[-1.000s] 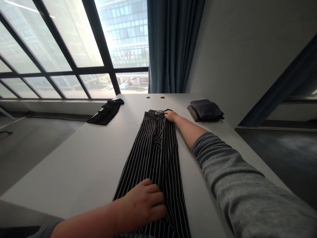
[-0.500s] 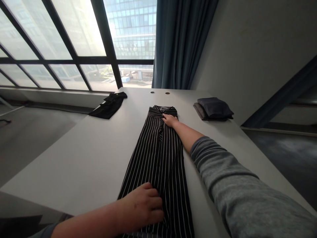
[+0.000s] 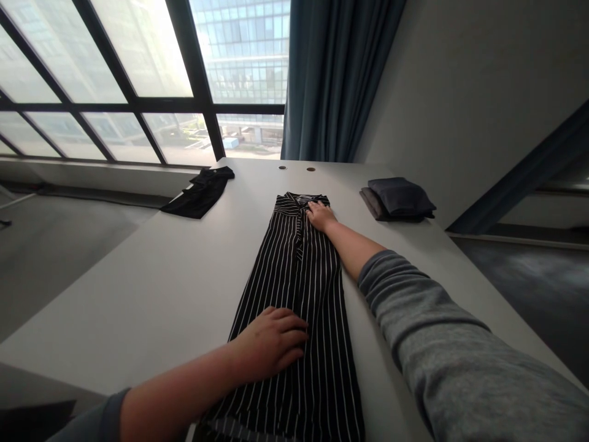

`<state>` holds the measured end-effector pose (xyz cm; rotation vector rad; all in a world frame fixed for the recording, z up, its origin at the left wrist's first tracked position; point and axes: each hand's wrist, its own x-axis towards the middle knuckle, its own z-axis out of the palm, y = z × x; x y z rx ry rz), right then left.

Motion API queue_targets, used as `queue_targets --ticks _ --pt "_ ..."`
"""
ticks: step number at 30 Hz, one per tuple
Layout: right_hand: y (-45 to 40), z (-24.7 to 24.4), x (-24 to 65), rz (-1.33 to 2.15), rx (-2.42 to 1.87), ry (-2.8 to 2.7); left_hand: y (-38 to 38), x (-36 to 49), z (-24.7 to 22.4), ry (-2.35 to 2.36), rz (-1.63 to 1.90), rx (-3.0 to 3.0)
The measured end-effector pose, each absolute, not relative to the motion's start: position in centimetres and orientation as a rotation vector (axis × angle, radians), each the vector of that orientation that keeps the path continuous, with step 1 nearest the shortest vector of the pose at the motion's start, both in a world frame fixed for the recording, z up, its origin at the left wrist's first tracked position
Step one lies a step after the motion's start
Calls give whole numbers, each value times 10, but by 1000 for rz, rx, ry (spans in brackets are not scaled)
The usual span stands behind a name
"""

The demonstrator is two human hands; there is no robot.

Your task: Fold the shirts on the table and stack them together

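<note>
A pair of black trousers with white pinstripes (image 3: pixel 322 294) lies lengthwise on the white table (image 3: pixel 184 282), waistband at the far end and legs toward me. My left hand (image 3: pixel 271 342) rests flat over the legs, its fingers stretched out and slightly apart. Up by the waistband, my right hand (image 3: pixel 321 215) lies on the front of the trousers with fingers extended. Neither hand grips the cloth. The lower end of the legs reaches the table's near edge, partly hidden behind my left forearm.
Folded dark clothes (image 3: pixel 398 199) are stacked at the table's right side. A black garment (image 3: pixel 202 191) lies at the left edge, partly overhanging. Two round cable holes (image 3: pixel 311 169) sit near the back edge. Beyond are windows and a blue curtain (image 3: pixel 326 86).
My left hand has moved up the legs, away from me, and its curled fingers have straightened. My right hand has shifted slightly right and farther toward the waistband.
</note>
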<state>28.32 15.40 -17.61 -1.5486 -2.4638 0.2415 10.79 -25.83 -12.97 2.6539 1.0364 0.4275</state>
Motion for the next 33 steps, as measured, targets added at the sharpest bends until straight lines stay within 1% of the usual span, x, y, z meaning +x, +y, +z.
queue_targets --ticks 4,10,18,20,23,25,29,31,33 --pt "173 -173 296 170 -1607 -2529 -249 113 -141 1054 309 2730" --pt "191 -186 307 280 -1695 -2627 -257 108 -150 977 155 2688" --pt "187 -192 308 308 -1718 -2580 -259 106 -146 942 134 2678" --pt "180 -188 307 241 -1691 -2537 -259 107 -146 941 135 2672" --pt "155 -179 307 25 -1512 -2398 -259 110 -144 947 132 2683" --pt "128 -173 310 -44 -1382 -2331 -258 109 -141 966 165 2710" --pt "52 -166 336 19 -1175 -2341 -258 86 -131 1023 366 2725" --pt "5 -166 358 93 -964 -2410 -263 62 -125 1069 434 2685" --pt "-45 -168 382 196 -733 -2488 -272 34 -120 1089 409 2628"
